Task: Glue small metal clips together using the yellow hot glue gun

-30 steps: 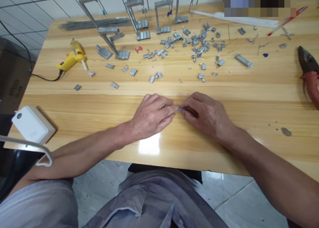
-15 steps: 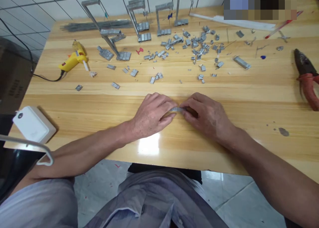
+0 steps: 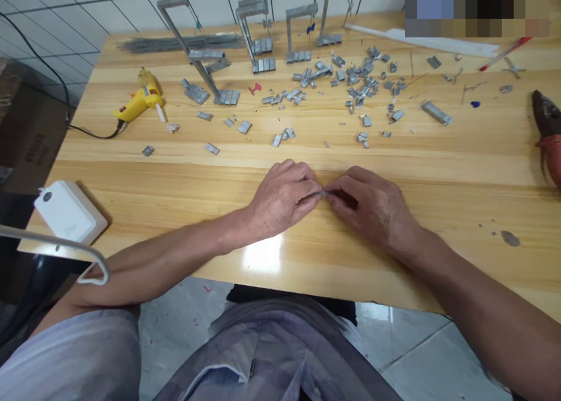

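Both hands (image 3: 287, 199) and the forearms (image 3: 188, 258) behind them are bare; nearer than the hands lies a loose garment (image 3: 276, 336), muted grey-purple with faint bluish patches, and a pale curved edge (image 3: 219, 368) below the left hand; paler grey-lilac cloth (image 3: 83, 348) bulges roundly beside the left elbow (image 3: 103, 298)

Room rightward (metal pieces (image 3: 364, 71) ahead)

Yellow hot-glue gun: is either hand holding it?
No, the hot-glue gun lies on the wooden table, while the left hand and right hand pinch a grey strip.
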Demonstrator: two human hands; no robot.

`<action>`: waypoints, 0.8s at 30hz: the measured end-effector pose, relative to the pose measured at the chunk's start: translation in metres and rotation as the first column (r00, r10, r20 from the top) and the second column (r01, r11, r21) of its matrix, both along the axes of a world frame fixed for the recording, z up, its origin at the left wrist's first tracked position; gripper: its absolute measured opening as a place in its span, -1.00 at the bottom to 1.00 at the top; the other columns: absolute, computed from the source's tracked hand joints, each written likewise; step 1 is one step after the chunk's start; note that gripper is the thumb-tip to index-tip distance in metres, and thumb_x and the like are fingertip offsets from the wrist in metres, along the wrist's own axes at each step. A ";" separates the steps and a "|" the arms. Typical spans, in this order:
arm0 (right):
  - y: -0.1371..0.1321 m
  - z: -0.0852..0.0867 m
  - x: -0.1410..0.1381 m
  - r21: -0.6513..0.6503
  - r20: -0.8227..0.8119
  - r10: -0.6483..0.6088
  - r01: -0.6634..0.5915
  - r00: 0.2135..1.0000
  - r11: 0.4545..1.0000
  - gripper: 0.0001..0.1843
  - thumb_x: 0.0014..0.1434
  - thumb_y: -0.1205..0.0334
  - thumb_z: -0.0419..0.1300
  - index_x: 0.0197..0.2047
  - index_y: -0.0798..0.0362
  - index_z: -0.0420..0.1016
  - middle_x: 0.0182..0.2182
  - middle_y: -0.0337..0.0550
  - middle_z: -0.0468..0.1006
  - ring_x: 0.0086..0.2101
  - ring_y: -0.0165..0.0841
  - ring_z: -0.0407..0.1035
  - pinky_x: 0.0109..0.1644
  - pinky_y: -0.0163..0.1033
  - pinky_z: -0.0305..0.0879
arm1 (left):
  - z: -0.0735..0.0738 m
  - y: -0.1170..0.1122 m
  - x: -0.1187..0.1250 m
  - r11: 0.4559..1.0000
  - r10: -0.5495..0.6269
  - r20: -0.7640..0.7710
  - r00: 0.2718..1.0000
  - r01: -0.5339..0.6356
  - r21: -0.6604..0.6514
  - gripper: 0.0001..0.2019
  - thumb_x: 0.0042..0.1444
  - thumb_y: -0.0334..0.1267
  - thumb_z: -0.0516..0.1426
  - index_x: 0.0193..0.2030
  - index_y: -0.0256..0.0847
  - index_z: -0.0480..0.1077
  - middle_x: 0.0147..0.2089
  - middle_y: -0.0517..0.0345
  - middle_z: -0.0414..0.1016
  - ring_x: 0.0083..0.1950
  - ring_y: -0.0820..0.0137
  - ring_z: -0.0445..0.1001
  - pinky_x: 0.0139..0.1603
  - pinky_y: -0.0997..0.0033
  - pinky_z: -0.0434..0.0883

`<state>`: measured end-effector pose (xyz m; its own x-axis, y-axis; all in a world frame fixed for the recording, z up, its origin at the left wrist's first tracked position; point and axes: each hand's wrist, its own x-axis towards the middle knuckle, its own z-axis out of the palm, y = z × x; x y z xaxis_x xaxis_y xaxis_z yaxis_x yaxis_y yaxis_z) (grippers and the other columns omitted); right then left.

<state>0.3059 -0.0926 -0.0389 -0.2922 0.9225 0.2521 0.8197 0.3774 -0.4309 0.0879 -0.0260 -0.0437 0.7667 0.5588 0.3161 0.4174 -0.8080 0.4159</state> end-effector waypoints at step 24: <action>-0.002 0.002 0.002 0.024 0.004 -0.006 0.006 1.000 1.000 -0.82 0.38 0.23 0.16 -0.12 0.00 0.61 -0.24 -0.06 0.63 -0.26 -0.24 0.51 -0.23 -0.17 0.36 | 0.002 -0.004 0.001 0.999 0.030 0.006 1.000 -0.030 -0.027 -0.85 0.33 -0.26 0.21 -0.01 -0.20 0.52 -0.06 0.02 0.58 -0.05 0.25 0.48 0.00 0.19 0.37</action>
